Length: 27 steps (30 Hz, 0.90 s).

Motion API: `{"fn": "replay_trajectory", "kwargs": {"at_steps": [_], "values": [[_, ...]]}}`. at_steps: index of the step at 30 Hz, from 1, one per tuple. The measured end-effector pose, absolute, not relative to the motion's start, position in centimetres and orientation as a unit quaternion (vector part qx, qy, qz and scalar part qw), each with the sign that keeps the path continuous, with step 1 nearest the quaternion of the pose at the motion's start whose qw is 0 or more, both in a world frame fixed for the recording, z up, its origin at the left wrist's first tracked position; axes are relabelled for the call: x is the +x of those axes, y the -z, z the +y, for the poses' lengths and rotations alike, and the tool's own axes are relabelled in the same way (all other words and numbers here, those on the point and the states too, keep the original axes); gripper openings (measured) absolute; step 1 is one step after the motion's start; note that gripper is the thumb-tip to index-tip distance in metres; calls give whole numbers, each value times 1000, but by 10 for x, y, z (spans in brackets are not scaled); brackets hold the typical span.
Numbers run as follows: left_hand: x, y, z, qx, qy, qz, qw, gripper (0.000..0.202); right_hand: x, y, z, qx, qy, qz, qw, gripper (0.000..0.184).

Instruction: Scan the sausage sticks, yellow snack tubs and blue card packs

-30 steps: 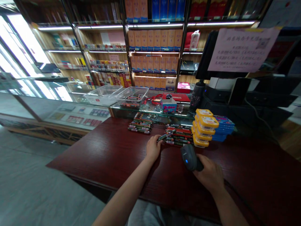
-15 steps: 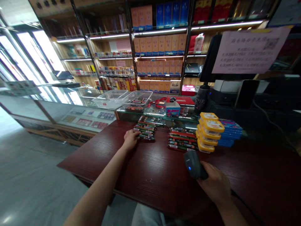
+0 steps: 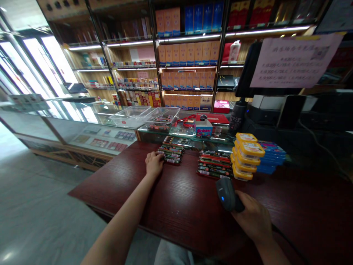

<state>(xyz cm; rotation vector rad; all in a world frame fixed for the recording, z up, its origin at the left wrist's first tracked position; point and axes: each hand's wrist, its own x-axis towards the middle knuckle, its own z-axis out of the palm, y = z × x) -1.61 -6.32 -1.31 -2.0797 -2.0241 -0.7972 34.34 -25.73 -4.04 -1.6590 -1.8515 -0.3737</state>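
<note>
Your right hand (image 3: 252, 215) is closed firmly round the handheld barcode scanner (image 3: 226, 195). Your left hand (image 3: 153, 164) rests on the nearer pile of packaged sticks (image 3: 171, 154) on the dark red counter (image 3: 116, 184), apparently not gripping.

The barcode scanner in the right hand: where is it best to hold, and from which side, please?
Grip the barcode scanner by its narrow handle, coming from the near side, as the right hand does now. The wider head with the blue light points away from the person, so keep the hand behind it.
</note>
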Motion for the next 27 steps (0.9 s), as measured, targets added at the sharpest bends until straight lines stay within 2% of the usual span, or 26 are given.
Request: {"fn": "replay_trajectory", "kwargs": {"at_steps": [4, 9, 16, 21, 27], "values": [[-1, 9, -75, -687, 264, -674, 60, 36, 343, 40, -258, -626, 133, -702, 312, 23], [53, 4, -96, -731, 294, -615, 38, 33, 343, 38, -259, -626, 137, -701, 312, 23], [133, 21, -120, -826, 281, -483, -73, 31, 345, 37, -261, -636, 142, -687, 320, 23], [142, 32, -121, -827, 279, -478, -95, 26, 345, 36, -259, -633, 148, -688, 322, 22], [136, 34, -125, -870, 220, -434, -79, 29, 341, 30, -261, -655, 112, -676, 318, 23]]}}
